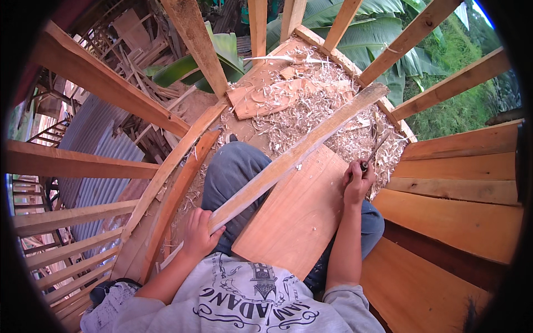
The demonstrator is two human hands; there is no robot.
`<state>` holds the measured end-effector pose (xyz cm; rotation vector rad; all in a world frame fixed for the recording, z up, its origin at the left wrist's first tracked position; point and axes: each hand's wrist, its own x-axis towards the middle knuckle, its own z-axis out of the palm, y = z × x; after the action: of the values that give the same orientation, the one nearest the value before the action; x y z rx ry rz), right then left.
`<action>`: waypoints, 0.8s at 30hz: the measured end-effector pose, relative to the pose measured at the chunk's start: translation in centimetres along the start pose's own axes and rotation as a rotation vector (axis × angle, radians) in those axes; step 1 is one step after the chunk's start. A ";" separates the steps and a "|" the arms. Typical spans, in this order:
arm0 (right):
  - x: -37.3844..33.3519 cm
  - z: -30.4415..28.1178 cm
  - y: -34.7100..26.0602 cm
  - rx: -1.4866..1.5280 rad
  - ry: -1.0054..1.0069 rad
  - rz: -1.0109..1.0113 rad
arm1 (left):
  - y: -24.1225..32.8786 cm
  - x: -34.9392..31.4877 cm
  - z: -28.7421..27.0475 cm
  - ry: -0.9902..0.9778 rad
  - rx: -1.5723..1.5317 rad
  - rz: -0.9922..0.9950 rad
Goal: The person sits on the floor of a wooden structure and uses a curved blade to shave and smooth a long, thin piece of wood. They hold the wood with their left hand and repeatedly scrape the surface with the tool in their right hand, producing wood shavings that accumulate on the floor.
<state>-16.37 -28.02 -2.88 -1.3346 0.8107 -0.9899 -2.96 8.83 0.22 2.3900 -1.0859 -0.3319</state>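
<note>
My left hand (200,232) is closed round the near end of a long, pale wooden strip (300,149). The strip runs slantwise up to the far right, across my left leg and over a corner of a wide, smooth plank (291,216). That plank lies tilted over my lap. In my right hand (358,186), beside the plank's right edge, is a slim hand tool (378,149) with a dark handle and a thin metal shaft. Its shaft points away over the shavings, and its tip is too small to make out, so I cannot tell a chisel from a screwdriver.
Curled wood shavings (311,125) cover the floor ahead, with a board (261,100) among them. Slatted wooden railings (139,108) curve round the left and far sides. Stacked boards (444,211) form the right side. Banana leaves (361,41) hang beyond the railing.
</note>
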 end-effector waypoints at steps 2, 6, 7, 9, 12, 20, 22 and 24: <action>-0.2 -0.2 0.3 -0.030 -0.039 -0.044 | -0.2 0.4 -0.2 -0.033 -0.037 -0.015; -0.2 -0.2 0.8 -0.067 -0.085 -0.116 | -0.4 2.0 -2.1 -0.180 -0.137 -0.085; -0.1 -0.4 1.0 -0.087 -0.087 -0.123 | -0.3 2.3 -2.7 -0.227 -0.164 -0.109; -0.1 -0.5 1.0 -0.108 -0.076 -0.093 | 1.0 3.0 -3.4 -0.151 -0.185 -0.160; 0.0 -0.2 0.6 -0.146 -0.070 -0.083 | 2.7 4.1 -4.0 -0.024 -0.185 -0.144; -0.2 -0.3 0.6 -0.118 -0.090 -0.077 | 5.2 8.3 -3.4 0.179 -0.066 -0.063; -0.1 -0.1 0.4 -0.121 -0.104 -0.086 | 5.3 9.1 -3.3 0.182 -0.086 -0.041; 0.0 0.0 0.1 -0.140 -0.113 -0.124 | 5.4 9.6 -2.6 0.206 -0.171 -0.062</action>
<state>-16.38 -28.03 -3.02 -1.5629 0.7292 -0.9577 0.95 -0.64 5.07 2.2520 -0.8572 -0.1860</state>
